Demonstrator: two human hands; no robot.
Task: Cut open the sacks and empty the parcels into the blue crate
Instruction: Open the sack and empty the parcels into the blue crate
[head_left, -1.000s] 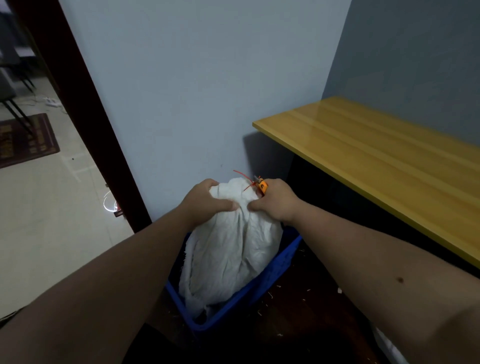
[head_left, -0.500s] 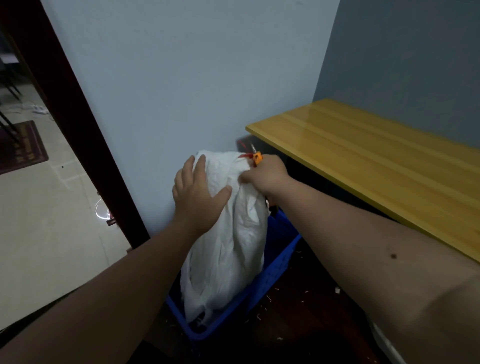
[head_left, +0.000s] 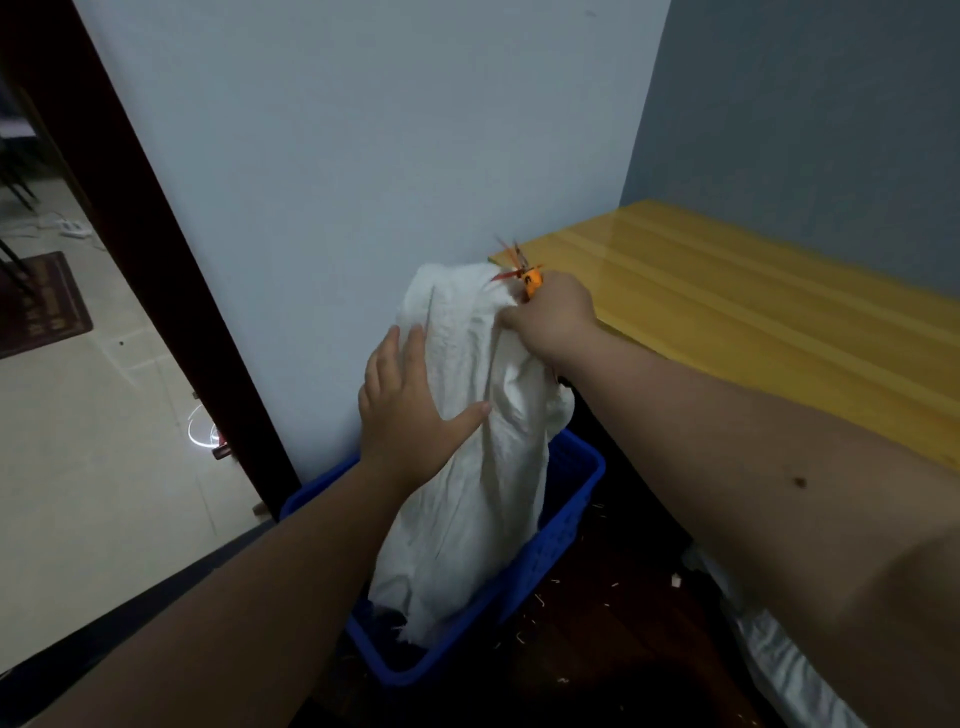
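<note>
A pale blue-grey painted wall fills the background, with a long yellow varnished wooden table running off to the right and a cream tiled floor beyond the dark doorway on the left. In the corner between wall and table sits the blue perforated plastic crate. A limp white woven sack hangs upended above it, its frayed open mouth down inside the crate and its closed end held high near the table edge.

The right hand grips that top corner in a bunch of cloth, together with a small orange-handled cutter and some thin red strands. The left hand lies flat on the sack's side, fingers spread and straight, pressing it.

The emptying step looks to be in hand, and the slack cloth suggests little remains inside. Next probably comes a shake or a downward stroke with the flat hand, then lifting the sack clear of the crate. Whether parcels already lie in the crate cannot be told.
</note>
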